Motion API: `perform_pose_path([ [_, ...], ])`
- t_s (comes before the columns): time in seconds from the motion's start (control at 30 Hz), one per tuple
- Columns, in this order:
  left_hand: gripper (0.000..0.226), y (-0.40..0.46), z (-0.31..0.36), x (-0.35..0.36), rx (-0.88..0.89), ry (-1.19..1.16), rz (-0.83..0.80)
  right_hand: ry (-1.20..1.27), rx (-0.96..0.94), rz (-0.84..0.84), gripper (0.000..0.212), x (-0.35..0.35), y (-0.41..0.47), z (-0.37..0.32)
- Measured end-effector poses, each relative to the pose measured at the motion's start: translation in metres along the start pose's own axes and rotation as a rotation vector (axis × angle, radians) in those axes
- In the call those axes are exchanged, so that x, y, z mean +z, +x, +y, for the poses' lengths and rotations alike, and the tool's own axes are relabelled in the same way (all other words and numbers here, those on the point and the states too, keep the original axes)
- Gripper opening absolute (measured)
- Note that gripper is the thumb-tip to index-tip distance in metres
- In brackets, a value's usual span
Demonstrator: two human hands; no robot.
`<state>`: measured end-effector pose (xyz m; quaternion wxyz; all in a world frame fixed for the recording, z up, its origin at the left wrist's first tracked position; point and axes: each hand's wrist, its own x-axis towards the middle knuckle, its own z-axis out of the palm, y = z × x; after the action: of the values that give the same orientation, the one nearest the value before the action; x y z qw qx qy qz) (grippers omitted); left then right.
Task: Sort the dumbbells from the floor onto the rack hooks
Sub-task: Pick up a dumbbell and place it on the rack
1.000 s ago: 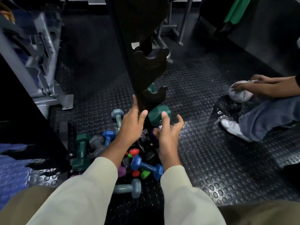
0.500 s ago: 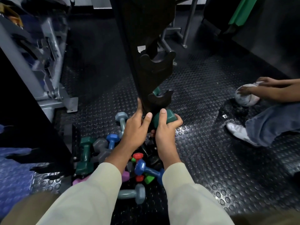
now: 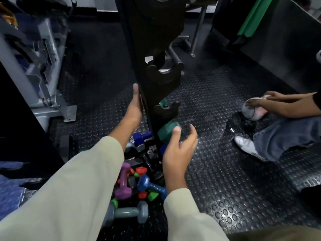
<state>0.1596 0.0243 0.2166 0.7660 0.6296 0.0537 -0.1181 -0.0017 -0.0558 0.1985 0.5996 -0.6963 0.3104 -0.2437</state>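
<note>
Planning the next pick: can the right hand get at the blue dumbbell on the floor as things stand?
Probably yes. The right hand is open, holding nothing, and the blue dumbbell lies on top of the pile just below its wrist, nothing covering it. The left hand rests flat against the rack post.

The rack (image 3: 152,49) is matte black, and a dark green dumbbell (image 3: 167,131) sits against its lower hooks. The floor (image 3: 217,171) is black rubber patterned with raised round studs. In the near pile lie a purple dumbbell (image 3: 124,184), a bright blue dumbbell (image 3: 150,186), a grey-blue dumbbell (image 3: 129,213), a deep blue dumbbell (image 3: 141,137), and small red (image 3: 141,171) and light green (image 3: 152,196) ends. Both sleeves (image 3: 69,197) are pale beige. At the right, another person wears faded blue jeans (image 3: 284,136) and a white shoe (image 3: 246,146). A bright green cloth (image 3: 250,16) hangs at the far right; the machine frame (image 3: 43,75) at left is grey.
</note>
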Motion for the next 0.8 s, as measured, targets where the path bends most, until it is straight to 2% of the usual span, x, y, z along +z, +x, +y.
perform_pose_path([
  [0.1,0.061,0.000,-0.001,0.009,-0.023,0.004,0.037,-0.211,-0.177,-0.045,0.057,0.004,-0.005,0.011],
  [0.2,0.072,-0.001,-0.010,0.011,-0.047,0.025,0.128,-0.307,-0.209,-0.036,0.059,0.003,0.000,0.014],
  [0.3,0.079,-0.005,-0.016,0.017,-0.034,-0.028,0.211,-0.296,-0.224,-0.018,0.060,0.001,0.003,0.014],
  [0.5,0.055,0.005,-0.025,0.016,-0.006,-0.037,0.293,-0.270,-0.290,0.012,0.059,0.002,0.009,0.021],
  [0.6,0.047,0.007,-0.023,0.018,0.009,0.010,0.252,-0.261,-0.305,-0.003,0.062,-0.004,0.014,0.020],
  [0.73,0.095,-0.002,-0.031,0.003,-0.102,0.101,0.138,-0.165,-0.230,-0.086,0.074,-0.017,0.011,0.017],
  [0.8,0.086,-0.036,-0.041,0.002,0.049,0.198,0.052,-0.141,-0.229,-0.098,0.075,-0.020,0.006,0.017],
])
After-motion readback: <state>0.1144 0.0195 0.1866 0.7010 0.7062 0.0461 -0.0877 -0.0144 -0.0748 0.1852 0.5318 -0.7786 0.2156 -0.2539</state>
